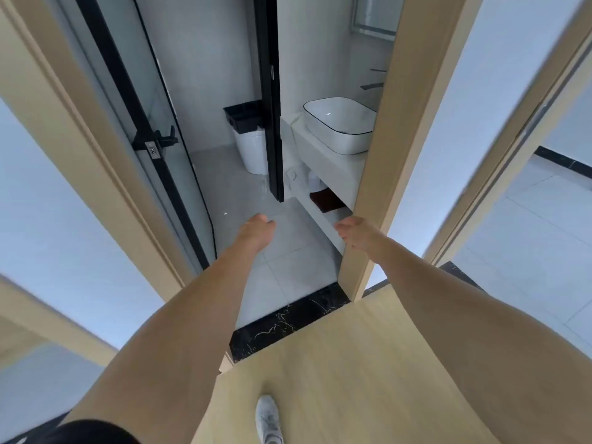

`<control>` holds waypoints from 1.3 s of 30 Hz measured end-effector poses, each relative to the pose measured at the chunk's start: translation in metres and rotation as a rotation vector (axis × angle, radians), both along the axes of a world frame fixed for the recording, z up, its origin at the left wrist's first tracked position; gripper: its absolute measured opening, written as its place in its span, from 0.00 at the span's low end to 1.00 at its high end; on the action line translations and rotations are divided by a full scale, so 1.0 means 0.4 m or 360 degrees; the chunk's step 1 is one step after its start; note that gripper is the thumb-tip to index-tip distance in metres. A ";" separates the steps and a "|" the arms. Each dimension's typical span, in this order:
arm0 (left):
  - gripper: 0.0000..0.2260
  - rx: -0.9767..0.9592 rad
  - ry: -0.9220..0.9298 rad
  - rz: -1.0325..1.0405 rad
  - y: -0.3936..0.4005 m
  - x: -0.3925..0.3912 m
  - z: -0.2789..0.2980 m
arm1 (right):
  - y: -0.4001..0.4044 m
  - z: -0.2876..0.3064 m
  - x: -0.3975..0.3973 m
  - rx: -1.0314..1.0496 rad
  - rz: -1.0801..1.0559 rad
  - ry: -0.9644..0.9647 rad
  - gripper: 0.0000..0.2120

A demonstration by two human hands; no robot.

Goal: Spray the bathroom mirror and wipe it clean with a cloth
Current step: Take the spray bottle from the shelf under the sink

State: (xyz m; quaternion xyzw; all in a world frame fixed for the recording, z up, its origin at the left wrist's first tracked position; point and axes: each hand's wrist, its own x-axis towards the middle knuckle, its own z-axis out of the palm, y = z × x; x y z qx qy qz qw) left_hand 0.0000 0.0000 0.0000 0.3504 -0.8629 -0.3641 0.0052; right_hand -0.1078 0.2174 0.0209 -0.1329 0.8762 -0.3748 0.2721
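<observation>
I stand at the bathroom doorway with both arms stretched ahead, my left hand (258, 226) loosely curled and holding nothing, my right hand (354, 232) relaxed and empty beside the wooden door frame (378, 161); whether it touches the frame I cannot tell. The mirror (374, 17) I am to clean shows only as a framed corner high on the far wall, above the white basin (339, 125) on its tabletop (323, 152). No spray bottle or cloth is visible from here, so the step in hand, as I judge it, is getting inside and finding them. Doing that well means stepping over the black marble threshold (288, 322) squarely and turning right toward the basin. A black-framed glass door (141, 123) stands open on the left, and a dark partition edge (272, 107) splits the room ahead, narrowing the way. A white bin (251, 145) with a black lid sits behind it. The pale floor tiles (282, 251) look glossy, possibly slick. My white shoe (269, 418) is on the wood floor outside.
</observation>
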 end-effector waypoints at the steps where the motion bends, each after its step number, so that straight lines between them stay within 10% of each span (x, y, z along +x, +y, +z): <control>1: 0.13 -0.0003 -0.0007 -0.0008 -0.010 -0.010 0.001 | -0.016 -0.004 -0.009 -0.0016 -0.0028 -0.0005 0.22; 11: 0.20 -0.0007 -0.0018 -0.0003 -0.280 -0.168 -0.065 | -0.224 -0.045 -0.160 0.0079 -0.0032 0.0123 0.06; 39: 0.24 0.0135 -0.0045 0.0179 -0.585 -0.636 -0.109 | -0.653 -0.149 -0.710 0.0005 0.0166 -0.0108 0.17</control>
